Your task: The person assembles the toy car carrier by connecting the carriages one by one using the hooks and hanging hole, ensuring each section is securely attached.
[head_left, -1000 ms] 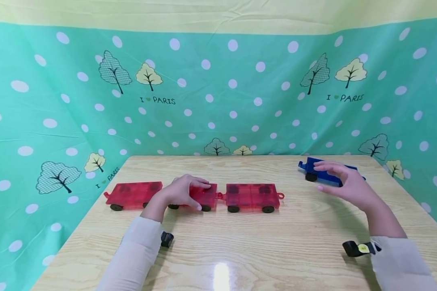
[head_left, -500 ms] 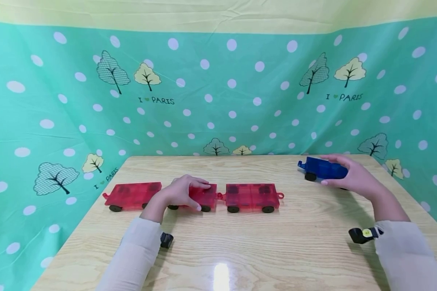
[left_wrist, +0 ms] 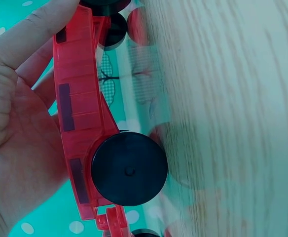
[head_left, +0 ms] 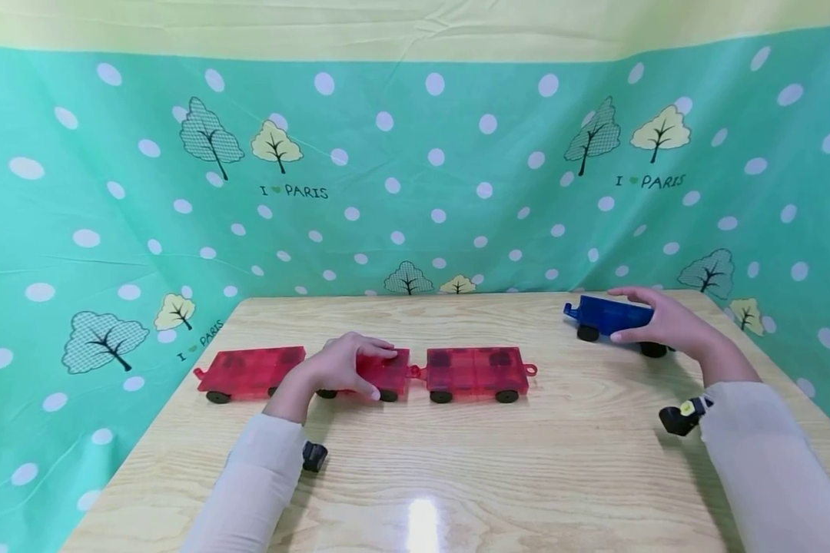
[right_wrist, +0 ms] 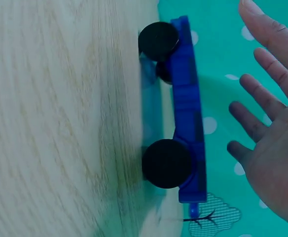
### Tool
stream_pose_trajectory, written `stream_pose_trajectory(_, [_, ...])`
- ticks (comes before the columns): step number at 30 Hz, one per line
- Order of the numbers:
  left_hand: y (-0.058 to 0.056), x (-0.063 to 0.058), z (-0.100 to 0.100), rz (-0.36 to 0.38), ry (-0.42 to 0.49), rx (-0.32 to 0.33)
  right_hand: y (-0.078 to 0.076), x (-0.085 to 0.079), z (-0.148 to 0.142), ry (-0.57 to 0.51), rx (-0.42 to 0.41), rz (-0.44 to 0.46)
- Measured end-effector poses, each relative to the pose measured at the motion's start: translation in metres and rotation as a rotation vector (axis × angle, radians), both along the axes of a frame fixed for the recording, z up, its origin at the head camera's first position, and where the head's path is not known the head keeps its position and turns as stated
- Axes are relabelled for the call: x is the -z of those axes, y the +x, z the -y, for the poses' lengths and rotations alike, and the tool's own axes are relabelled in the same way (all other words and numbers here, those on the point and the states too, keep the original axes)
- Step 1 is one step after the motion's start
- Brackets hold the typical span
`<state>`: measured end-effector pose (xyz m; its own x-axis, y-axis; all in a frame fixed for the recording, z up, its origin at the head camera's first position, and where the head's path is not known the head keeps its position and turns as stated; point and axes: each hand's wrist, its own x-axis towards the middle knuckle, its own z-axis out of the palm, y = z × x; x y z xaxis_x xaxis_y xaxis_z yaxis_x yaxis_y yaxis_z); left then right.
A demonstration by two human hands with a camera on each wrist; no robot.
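Three red toy train cars stand in a row on the table. My left hand (head_left: 342, 365) grips the middle red train car (left_wrist: 77, 103), thumb on its near side and fingers reaching over the top. A hooked joint links it to the right-hand red train car (head_left: 477, 372). The left-hand red train car (head_left: 252, 370) is partly hidden behind my left hand and wrist. At the back right, my right hand (head_left: 667, 326) is spread around a blue train car (head_left: 605, 313). In the right wrist view its fingers (right_wrist: 267, 96) are extended and apart from the blue car.
The wooden table (head_left: 456, 476) has its back edge against a green dotted cloth (head_left: 443, 184). Black wrist cameras hang from both sleeves, a left camera (head_left: 314, 456) and a right camera (head_left: 678, 420).
My right hand has moved in from over the blue car's right end, so thumb and fingers now lie on either side of it. The left hand and red cars stay put.
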<state>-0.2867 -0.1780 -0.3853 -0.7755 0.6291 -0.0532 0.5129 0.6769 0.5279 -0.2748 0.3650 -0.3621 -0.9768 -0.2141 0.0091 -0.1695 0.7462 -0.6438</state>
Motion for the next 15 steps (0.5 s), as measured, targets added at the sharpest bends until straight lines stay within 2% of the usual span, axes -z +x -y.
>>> stream_pose_trajectory(15, [0.0,0.0,0.0,-0.007,-0.011,0.005,-0.021,0.011,-0.013,0.075,-0.048,0.085])
